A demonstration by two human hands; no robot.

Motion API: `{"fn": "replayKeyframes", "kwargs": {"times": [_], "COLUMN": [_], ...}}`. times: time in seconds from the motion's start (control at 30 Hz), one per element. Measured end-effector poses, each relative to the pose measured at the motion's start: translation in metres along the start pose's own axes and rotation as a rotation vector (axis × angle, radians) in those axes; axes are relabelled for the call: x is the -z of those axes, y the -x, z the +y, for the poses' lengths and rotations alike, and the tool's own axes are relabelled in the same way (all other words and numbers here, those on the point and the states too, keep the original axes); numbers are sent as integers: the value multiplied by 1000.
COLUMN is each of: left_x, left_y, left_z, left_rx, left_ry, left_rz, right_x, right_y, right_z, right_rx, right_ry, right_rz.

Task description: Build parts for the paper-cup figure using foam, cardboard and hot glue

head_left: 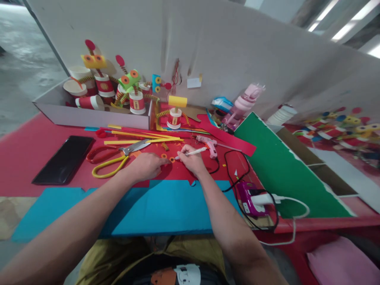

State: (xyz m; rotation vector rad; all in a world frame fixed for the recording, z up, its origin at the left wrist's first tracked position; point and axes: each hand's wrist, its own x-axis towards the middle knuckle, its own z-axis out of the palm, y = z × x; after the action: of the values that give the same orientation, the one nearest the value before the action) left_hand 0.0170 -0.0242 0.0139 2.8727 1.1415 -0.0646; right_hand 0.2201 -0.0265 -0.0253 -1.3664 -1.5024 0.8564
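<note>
A white pen (198, 151) is gripped in my right hand (191, 160), its tip down beside a small orange paper circle (172, 160) with a dark centre. My left hand (147, 166) reaches in from the other side, index finger stretched out close to that circle and the other fingers partly hidden. A second orange circle (163, 156) lies by the left fingertip. Red-and-yellow-handled scissors (118, 156) rest left of my hands, blades partly apart. Just beyond my right hand is a pink glue gun (209, 145). A small folded paper spring (165, 147) lies near the circles.
Yellow paper strips (142, 136) lie behind the scissors, a black phone (63, 160) at left. Paper-cup figures fill a white box (97, 114); another cup figure (174, 118) stands beside it. At right are a purple power strip (249, 198) with cables and a green board (285, 170).
</note>
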Motion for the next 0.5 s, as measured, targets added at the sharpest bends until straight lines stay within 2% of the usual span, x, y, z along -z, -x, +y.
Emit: {"fn": "replayKeyframes", "kwargs": {"times": [0.5], "left_x": [-2], "left_y": [-1], "left_z": [-2], "left_rx": [-4], "left_ry": [10], "left_rz": [2], "right_x": [0], "right_y": [1], "right_z": [-2], "right_rx": [-5], "right_ry": [29], "right_rz": [-12]}}
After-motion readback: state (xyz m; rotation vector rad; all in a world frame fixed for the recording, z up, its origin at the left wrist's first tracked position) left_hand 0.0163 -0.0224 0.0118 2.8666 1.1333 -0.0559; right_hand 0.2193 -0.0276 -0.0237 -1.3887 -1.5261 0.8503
